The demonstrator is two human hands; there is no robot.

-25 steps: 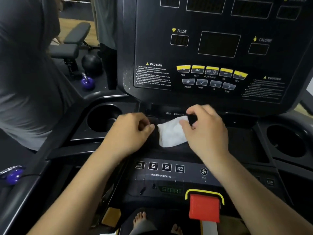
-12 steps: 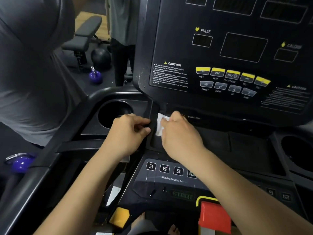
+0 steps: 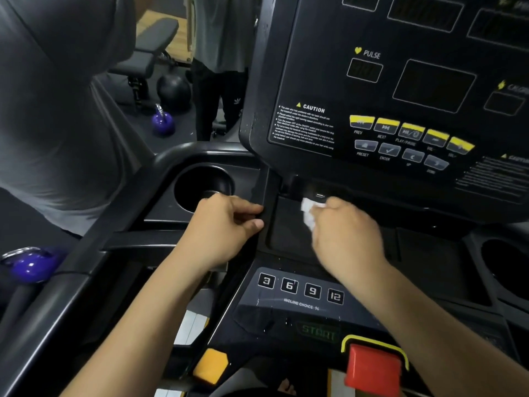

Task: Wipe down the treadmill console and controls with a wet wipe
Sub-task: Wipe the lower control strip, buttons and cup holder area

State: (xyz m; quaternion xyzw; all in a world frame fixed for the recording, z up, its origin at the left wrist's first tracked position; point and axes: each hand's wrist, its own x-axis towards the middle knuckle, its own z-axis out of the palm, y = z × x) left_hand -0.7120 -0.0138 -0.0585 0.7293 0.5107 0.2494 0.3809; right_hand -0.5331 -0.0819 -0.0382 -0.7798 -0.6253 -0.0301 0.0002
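Observation:
The black treadmill console (image 3: 400, 90) fills the upper right, with yellow and grey buttons (image 3: 406, 138) and dark displays. Below it lies a recessed black tray (image 3: 289, 227). My right hand (image 3: 346, 239) is closed on a crumpled white wet wipe (image 3: 307, 212) and presses it onto the tray's back left part, just under the console's lower edge. My left hand (image 3: 226, 227) rests with curled fingers on the ridge left of the tray, holding nothing that I can see. The lower control panel (image 3: 300, 290) shows keys 3, 6, 9, 12 and a START label.
A round cup holder (image 3: 204, 184) sits left of my left hand, another (image 3: 506, 265) at the far right. A red stop button (image 3: 373, 371) is at the bottom. A person in a grey shirt (image 3: 57, 110) stands close on the left. Purple kettlebells (image 3: 163, 123) lie on the floor.
My right hand slid the wipe left across the tray, bunching it, then moved slightly right. The left hand stayed on the ridge. The view shifted left and closer.

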